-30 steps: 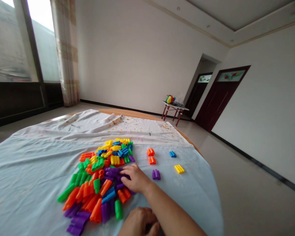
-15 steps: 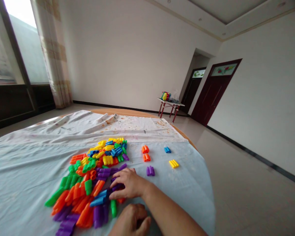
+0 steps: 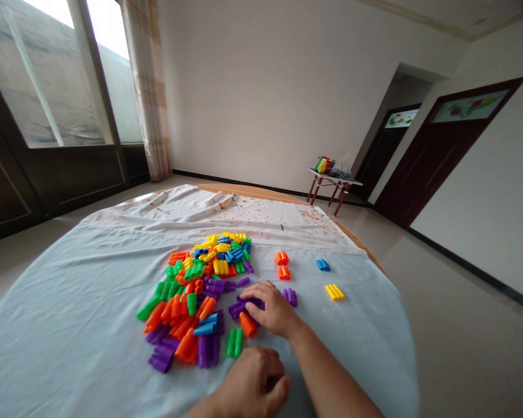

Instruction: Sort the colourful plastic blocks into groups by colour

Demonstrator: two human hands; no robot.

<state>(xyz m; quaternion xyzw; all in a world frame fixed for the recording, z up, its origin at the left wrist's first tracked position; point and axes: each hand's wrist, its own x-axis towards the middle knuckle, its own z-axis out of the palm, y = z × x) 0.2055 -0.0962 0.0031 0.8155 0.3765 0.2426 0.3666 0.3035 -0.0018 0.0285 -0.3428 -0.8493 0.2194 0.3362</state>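
My right hand [image 3: 270,307] reaches over a purple toy building block [image 3: 255,302], its fingers and thumb bent around it. Another purple block [image 3: 235,310] and an orange block [image 3: 247,324] lie right beside the fingers. Closer to me, my left hand [image 3: 257,377] rests curled on the cloth, with nothing visible in it. A green block [image 3: 234,342] lies just beyond its knuckles. To the left spreads a pile of plastic blocks [image 3: 178,307] in orange, green, purple, blue and yellow, shaped like joined tubes.
Right of the pile lie two orange blocks [image 3: 283,272], a purple block [image 3: 290,297], a blue block [image 3: 323,265] and a yellow block [image 3: 335,292]. A light blue cloth [image 3: 91,325] covers the round table. A small table [image 3: 353,182] with bags stands by the far wall.
The view has turned left, shifting everything rightward in the picture. My right hand has drawn away from the pile with purple and orange blocks near its fingers. My left hand stays curled.
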